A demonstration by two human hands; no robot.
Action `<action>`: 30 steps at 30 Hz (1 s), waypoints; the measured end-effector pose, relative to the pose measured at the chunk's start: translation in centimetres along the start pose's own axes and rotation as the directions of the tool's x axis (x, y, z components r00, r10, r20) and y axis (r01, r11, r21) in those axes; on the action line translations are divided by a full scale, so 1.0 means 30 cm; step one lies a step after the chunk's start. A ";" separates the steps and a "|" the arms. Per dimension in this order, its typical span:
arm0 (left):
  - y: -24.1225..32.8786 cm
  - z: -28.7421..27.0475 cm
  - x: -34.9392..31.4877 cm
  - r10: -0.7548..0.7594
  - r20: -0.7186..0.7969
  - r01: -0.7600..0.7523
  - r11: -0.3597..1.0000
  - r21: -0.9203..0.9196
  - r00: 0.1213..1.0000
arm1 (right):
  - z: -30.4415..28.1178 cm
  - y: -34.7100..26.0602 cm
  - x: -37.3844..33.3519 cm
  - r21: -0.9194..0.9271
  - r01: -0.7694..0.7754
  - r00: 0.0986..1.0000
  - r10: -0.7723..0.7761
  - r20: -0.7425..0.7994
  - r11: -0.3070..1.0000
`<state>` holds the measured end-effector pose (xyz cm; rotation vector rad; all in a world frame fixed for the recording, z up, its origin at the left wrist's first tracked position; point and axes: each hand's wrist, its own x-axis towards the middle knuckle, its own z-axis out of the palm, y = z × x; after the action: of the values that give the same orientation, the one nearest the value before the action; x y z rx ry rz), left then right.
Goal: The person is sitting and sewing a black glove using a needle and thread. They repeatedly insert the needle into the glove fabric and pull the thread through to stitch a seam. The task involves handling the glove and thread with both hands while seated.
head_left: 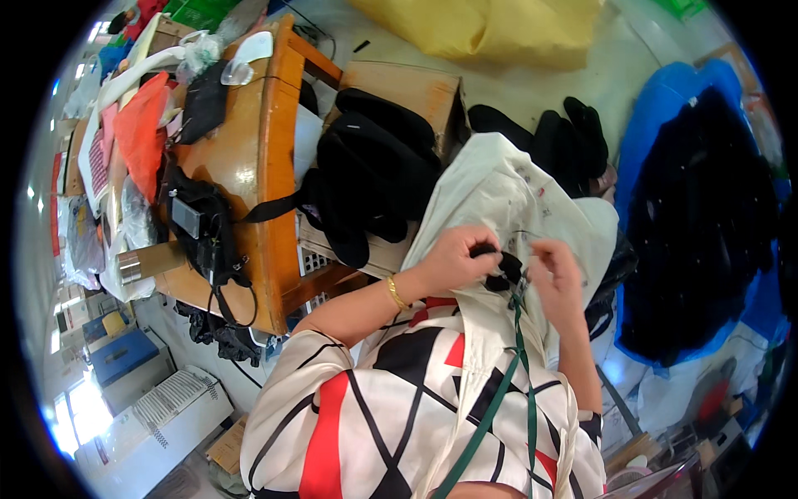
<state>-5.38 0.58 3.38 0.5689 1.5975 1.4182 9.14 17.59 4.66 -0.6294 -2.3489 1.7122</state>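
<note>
My left hand [459, 259] is closed, thumb and fingers pinching a small black fabric piece [504, 270] over my lap. Beside it, my right hand [555, 268] is raised with its fingers curled. Motion smears those fingers, so I cannot make out whether they hold anything. A green cord [505, 378] runs down my front and ends at a small dark object close to the black piece. Its kind is too small to tell. Under both hands spreads an off-white apron [478, 187].
Black slipper-shaped pieces [374, 158] lie on a cardboard box [407, 83]. At right stands a blue bag [644, 125] full of black pieces [698, 224]. A wooden table [241, 150] at left bears a black pouch [204, 224] and cloths. Yellow sheeting [490, 29] lies ahead.
</note>
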 end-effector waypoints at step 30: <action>-0.044 -0.408 -0.251 0.337 -0.629 0.034 0.865 0.501 0.701 | 0.066 -0.009 -0.039 0.083 -0.075 0.995 0.080 -0.055 0.994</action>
<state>-11.72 -12.37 3.78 0.4675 2.6331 1.4485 9.38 15.31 4.40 -0.7550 -2.2306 1.7856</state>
